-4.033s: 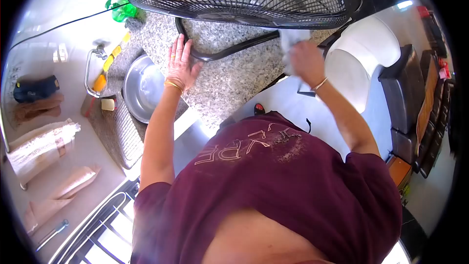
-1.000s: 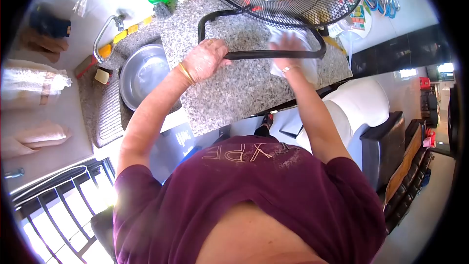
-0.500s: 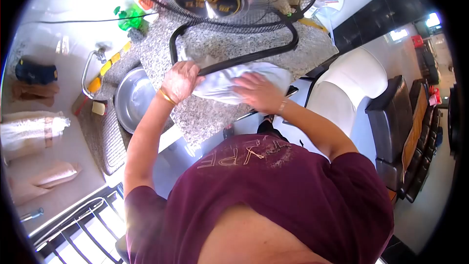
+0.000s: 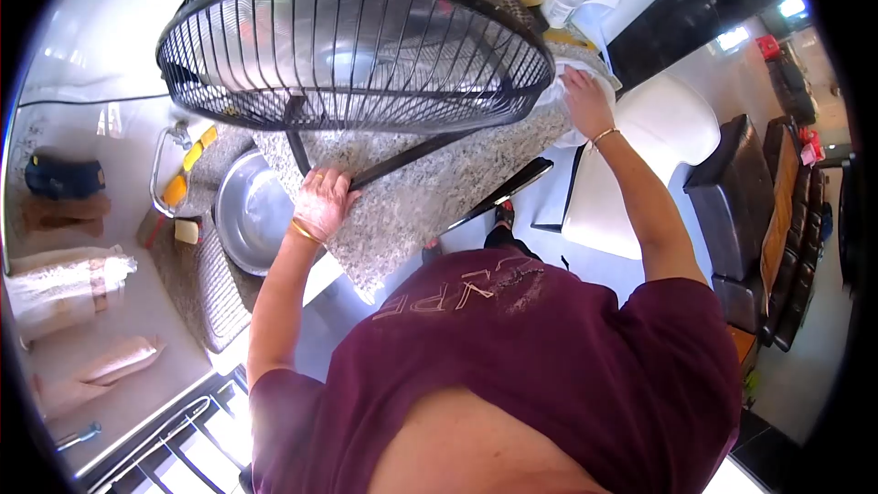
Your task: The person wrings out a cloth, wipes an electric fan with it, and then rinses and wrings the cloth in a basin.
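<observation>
A black wire fan cage (image 4: 357,55) leans over the granite counter (image 4: 402,210), hiding the counter behind it. Its black tube base (image 4: 412,154) rests on the stone. My left hand (image 4: 325,203) is closed round the left front corner of that base. At the counter's right end, my right hand (image 4: 588,102) lies with fingers stretched over a white cloth (image 4: 569,133), pressing it against the stone near the edge. Part of the cloth hangs beside the counter edge.
A metal basin (image 4: 256,215) sits in the sink at the left, below a faucet (image 4: 163,165) and yellow pieces. A white chair (image 4: 654,151) stands right of the counter, close to my right forearm. A clear jar (image 4: 562,2) is at the back.
The fan has turned and tipped, so its cage now covers more of the counter. My right hand has moved with the cloth from the counter's front middle to its right end.
</observation>
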The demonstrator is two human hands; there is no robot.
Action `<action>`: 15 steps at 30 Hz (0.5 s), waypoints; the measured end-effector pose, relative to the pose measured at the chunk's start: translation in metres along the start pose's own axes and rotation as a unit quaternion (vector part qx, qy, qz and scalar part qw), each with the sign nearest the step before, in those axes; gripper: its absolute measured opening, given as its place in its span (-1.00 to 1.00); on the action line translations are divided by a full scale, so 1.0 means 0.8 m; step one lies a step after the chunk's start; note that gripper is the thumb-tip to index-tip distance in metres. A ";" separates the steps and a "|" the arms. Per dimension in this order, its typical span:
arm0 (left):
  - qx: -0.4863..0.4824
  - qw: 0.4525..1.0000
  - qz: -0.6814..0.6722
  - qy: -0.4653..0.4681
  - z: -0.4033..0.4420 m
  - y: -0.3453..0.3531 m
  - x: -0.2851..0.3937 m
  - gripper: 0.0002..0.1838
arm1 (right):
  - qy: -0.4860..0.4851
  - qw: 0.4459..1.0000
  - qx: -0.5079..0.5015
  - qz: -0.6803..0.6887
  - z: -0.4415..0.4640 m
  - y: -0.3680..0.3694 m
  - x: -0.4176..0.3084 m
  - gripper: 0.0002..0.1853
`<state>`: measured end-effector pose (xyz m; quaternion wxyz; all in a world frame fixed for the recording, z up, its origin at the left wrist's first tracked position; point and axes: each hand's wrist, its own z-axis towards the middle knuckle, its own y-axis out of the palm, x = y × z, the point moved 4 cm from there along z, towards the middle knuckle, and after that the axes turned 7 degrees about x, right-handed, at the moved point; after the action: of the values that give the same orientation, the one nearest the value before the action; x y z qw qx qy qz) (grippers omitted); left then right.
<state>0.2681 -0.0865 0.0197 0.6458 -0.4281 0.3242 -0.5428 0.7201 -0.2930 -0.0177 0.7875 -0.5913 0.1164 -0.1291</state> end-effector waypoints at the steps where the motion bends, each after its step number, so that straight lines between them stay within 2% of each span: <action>1: -0.004 1.000 -0.002 -0.006 -0.002 0.001 -0.001 -0.67 | 0.016 1.000 0.023 -0.005 0.005 0.004 -0.001 -0.56; 6: 0.011 0.999 -0.002 -0.040 0.008 0.004 -0.005 -0.73 | 0.077 0.991 0.102 -0.032 0.001 0.014 -0.017 -0.57; 12: -0.004 0.997 0.026 -0.066 0.010 0.008 -0.007 -0.68 | -0.119 0.969 0.186 0.112 -0.078 -0.045 -0.135 -0.74; 15: 0.000 0.997 0.032 -0.073 0.010 0.009 -0.006 -0.72 | -0.141 0.972 0.087 0.165 -0.096 -0.053 -0.186 -0.69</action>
<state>0.2773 -0.0802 0.0163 0.6849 -0.4561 0.2896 -0.4890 0.5517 -0.3225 0.0069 0.8550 -0.5052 0.0880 0.0775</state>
